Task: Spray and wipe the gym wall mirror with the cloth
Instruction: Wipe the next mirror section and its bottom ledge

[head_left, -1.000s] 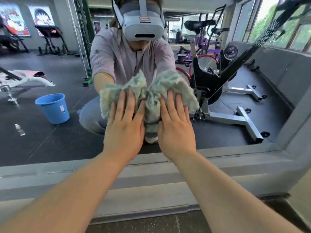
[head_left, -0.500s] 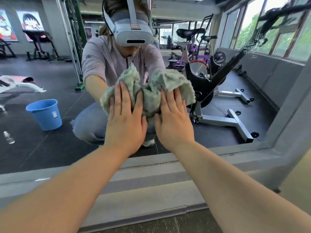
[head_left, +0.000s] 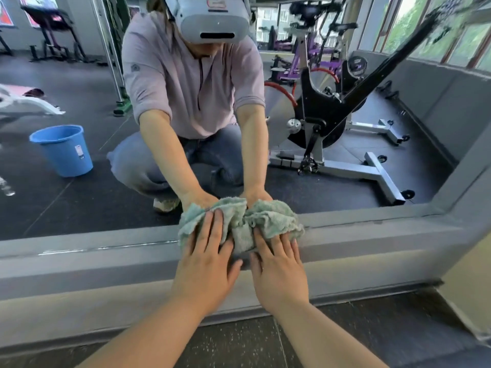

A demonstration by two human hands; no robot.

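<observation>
The cloth (head_left: 239, 224) is a pale grey-green terry towel, thick and fuzzy, with a soft ragged fringe along its edges. It is crumpled into a loose wad with two puffed lobes and a deep fold pinched between them. It sits at the very bottom of the mirror (head_left: 79, 203). Its upper part is pushed against the glass, and its lower part hangs over the grey ledge (head_left: 106, 258) that runs under the mirror.

The left hand (head_left: 207, 266) lies flat on the left lobe. Its fingers (head_left: 215, 227) are straight and slightly spread, pressing the fabric rather than curling round it. The right hand (head_left: 279, 272) lies flat just beside it on the right lobe. Its fingers (head_left: 276, 243) are likewise extended and rest on the cloth's lower edge. Neither hand grips the fabric, and the thumbs point toward each other with a narrow gap between them.

In the glass, the reflected hands meet the cloth from behind. The reflected person (head_left: 191, 88) crouches in a pale lilac shirt, jeans and a white headset. To the left in the reflection a blue bucket (head_left: 62, 150) stands upright on the dark gym flooring, well apart from the cloth. To the right stands a black exercise bike (head_left: 318, 115) on a grey frame. Below the ledge, dark speckled floor (head_left: 239, 338) shows between the two forearms.
</observation>
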